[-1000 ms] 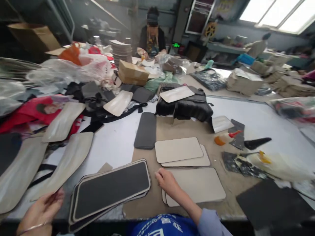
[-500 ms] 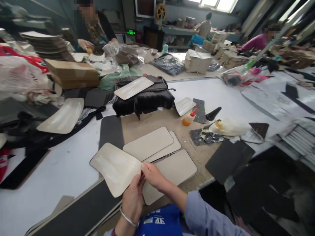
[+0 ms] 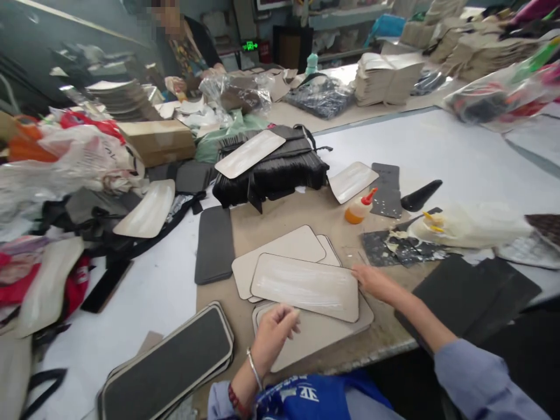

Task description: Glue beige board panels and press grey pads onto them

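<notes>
A beige rounded panel with whitish streaks (image 3: pixel 306 286) lies over other beige panels (image 3: pixel 280 256) on the brown board. My right hand (image 3: pixel 371 283) pinches its right end at the upper corner. Just below the streaked panel's lower edge is my left hand (image 3: pixel 276 326), fingers curled together, with nothing visible in them, above another beige panel (image 3: pixel 319 338). Dark panels with pale borders (image 3: pixel 170 361) are stacked at lower left, and a dark grey panel (image 3: pixel 214 245) lies left of the beige ones.
A glue bottle with a red tip (image 3: pixel 361 207) stands beyond the panels, near a black-handled tool (image 3: pixel 420 195) and a glue-spattered dark piece (image 3: pixel 380 248). A bundle of black pieces (image 3: pixel 271 169) sits farther back. A phone (image 3: pixel 106 286) lies left. Another person works across the table.
The streaked panel has moved right and now lies over the other panels. My left hand has let go of it; my right hand has moved right with its end. The view has shifted left.
</notes>
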{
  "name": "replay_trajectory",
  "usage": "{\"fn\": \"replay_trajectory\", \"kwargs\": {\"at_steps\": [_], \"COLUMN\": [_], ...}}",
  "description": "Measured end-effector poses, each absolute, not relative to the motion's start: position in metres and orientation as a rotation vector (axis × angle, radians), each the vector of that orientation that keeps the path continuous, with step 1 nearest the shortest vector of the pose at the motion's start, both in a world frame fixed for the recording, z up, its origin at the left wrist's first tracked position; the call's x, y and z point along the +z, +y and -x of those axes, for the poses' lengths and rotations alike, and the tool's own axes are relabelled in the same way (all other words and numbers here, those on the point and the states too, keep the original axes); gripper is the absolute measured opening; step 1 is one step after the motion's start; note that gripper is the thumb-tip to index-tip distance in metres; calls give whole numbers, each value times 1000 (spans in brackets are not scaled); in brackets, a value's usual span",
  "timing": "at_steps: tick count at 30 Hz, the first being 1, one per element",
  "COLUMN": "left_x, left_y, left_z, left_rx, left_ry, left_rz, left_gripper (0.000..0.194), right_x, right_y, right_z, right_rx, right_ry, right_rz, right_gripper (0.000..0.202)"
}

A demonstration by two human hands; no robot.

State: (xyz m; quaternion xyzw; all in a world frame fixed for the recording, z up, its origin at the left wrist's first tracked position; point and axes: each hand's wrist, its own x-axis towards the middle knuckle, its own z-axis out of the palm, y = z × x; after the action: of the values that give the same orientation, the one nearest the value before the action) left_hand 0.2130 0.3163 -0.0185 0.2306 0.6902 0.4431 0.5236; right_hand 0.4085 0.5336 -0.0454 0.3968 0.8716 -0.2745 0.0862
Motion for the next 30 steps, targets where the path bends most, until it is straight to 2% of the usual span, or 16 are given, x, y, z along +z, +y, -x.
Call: {"fn": "replay_trajectory", "kwargs": {"at_steps": [4, 7, 12, 19, 23, 30], "left_x": [-50, -69, -79, -68, -66, -67], "left_y": [316, 316, 317, 316, 319, 323], "left_z": [-120, -56, -15, -16, -17, 1], "left_rx": [1092, 881, 282, -91, -164, -35], "left_ry": [2554, 2858, 2842, 2723, 2672, 2704], "left_rz": [-656, -741, -975, -1264, -1374, -1327], "left_gripper": [20, 19, 30, 28, 27, 19], "right_x": [-52, -50, -56, -71, -68, -57], "right_y": [558, 560, 552, 535, 522, 496], "right_z": [-404, -389, -375, -388, -397, -425], "right_rx": [-537, -422, -388, -528, -557, -608], "right_ry": [2524, 2549, 2703, 2779, 2800, 2804], "right_rz": [-1198, -1221, -1219, -1303, -1312, -1425], "right_gripper": [30, 30, 33, 30, 32, 32]}}
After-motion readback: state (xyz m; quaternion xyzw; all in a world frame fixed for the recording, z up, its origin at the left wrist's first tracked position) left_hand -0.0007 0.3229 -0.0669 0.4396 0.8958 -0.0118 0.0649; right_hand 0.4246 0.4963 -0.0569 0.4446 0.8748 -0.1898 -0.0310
